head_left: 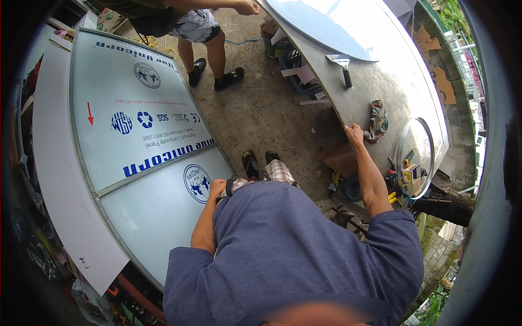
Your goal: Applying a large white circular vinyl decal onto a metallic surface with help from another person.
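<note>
My right hand (354, 133) is closed over the near edge of the grey table (321, 68). A crumpled, multicoloured cloth (378, 122) lies on the tabletop just right of that hand. Farther off lies a wide-bladed scraper (347, 79) with a black handle, beside a large, shiny sheet with a curved edge (326, 22). My left hand (217, 188) hangs at my waist with its fingers curled, next to a dark strap (231, 185). Whether anything is inside that hand is hidden.
Composite panels (109, 146) with blue print lean at the left. Another person's hand (247, 7) is by the table's far corner. A clear ring-shaped strip (401, 146) surrounds a yellow tape measure (411, 173) at the right. A crate (299, 73) stands under the table.
</note>
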`<state>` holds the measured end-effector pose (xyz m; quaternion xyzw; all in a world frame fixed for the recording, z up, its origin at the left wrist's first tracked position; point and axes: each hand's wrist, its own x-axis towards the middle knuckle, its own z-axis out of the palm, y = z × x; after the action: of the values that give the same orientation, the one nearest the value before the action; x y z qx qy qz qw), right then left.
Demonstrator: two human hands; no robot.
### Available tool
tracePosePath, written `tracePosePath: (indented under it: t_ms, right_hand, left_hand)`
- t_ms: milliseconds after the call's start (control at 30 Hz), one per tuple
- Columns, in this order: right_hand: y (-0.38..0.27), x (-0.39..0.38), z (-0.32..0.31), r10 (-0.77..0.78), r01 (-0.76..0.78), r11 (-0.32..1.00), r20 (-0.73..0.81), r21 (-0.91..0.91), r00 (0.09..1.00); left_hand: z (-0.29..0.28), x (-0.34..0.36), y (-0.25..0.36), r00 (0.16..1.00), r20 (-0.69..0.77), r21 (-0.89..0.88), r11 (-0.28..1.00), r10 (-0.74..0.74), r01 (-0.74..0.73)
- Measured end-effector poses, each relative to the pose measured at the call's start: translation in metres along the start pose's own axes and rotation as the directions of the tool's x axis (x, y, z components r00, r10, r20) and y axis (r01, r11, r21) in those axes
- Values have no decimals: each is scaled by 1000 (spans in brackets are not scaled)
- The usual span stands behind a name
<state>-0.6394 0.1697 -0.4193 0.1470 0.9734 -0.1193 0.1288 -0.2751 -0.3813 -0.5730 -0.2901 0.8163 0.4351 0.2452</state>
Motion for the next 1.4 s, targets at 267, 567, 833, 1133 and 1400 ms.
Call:
tracePosePath:
  t_ms: [267, 567, 833, 1133, 1400]
  right_hand:
    - [8, 0, -1, -34, 34, 999, -2, 8, 999]
    - [4, -2, -6, -70, 70, 997, -14, 24, 997]
    - [7, -1, -7, -85, 85, 996, 7, 0, 996]
    - [10, 6, -3, -94, 94, 996, 3, 1, 996]
    - [4, 6, -5, -113, 114, 992, -34, 50, 993]
  left_hand:
    - [-6, -6, 19, 999, -18, 3, 999, -33, 33]
    - [-2, 0, 18, 992, 13, -163, 979, -123, 123]
    - [6, 3, 16, 990, 10, -155, 978, -140, 140]
    - [7, 1, 16, 985, -28, -128, 978, -169, 164]
    - [-5, -1, 26, 986, -1, -177, 971, -164, 161]
